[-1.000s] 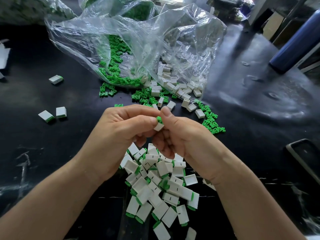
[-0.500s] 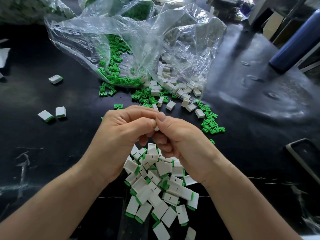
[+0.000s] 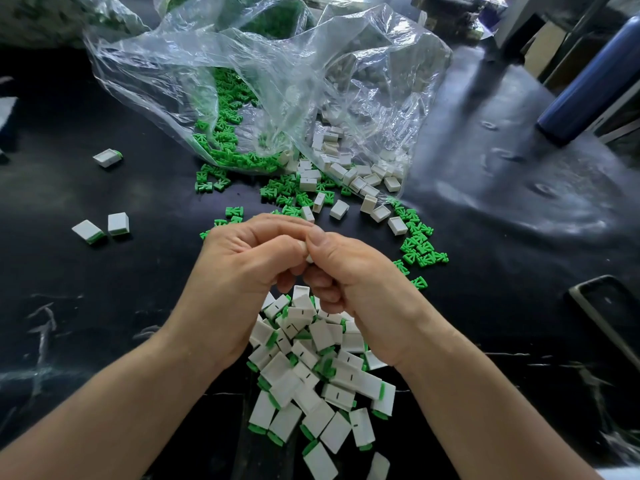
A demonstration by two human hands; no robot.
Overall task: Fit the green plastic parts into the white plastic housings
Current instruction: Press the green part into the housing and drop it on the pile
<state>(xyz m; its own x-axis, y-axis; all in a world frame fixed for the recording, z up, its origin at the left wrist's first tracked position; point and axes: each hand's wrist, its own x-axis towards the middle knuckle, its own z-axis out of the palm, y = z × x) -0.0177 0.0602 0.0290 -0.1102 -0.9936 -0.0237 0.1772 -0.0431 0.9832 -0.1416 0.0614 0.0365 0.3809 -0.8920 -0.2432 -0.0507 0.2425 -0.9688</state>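
Observation:
My left hand (image 3: 239,271) and my right hand (image 3: 353,275) meet at the middle of the view, fingertips pressed together around one small white housing (image 3: 308,258). Only a sliver of it shows between the thumbs; no green part is visible there. Under my wrists lies a heap of white housings with green ends (image 3: 311,368). Loose green parts (image 3: 420,244) are scattered on the black table beyond my hands and to the right. Empty white housings (image 3: 363,181) spill from a clear plastic bag (image 3: 277,74), which also holds many green parts (image 3: 225,133).
Three fitted housings lie apart at the left: a pair (image 3: 104,226) and one (image 3: 108,157) further back. A blue bottle (image 3: 588,81) stands at the far right. A dark tray edge (image 3: 609,313) sits at the right on the black table (image 3: 104,306).
My hands have closed tighter together. The green part visible at the housing's end a second ago has disappeared between my fingertips, and less of the white housing shows now.

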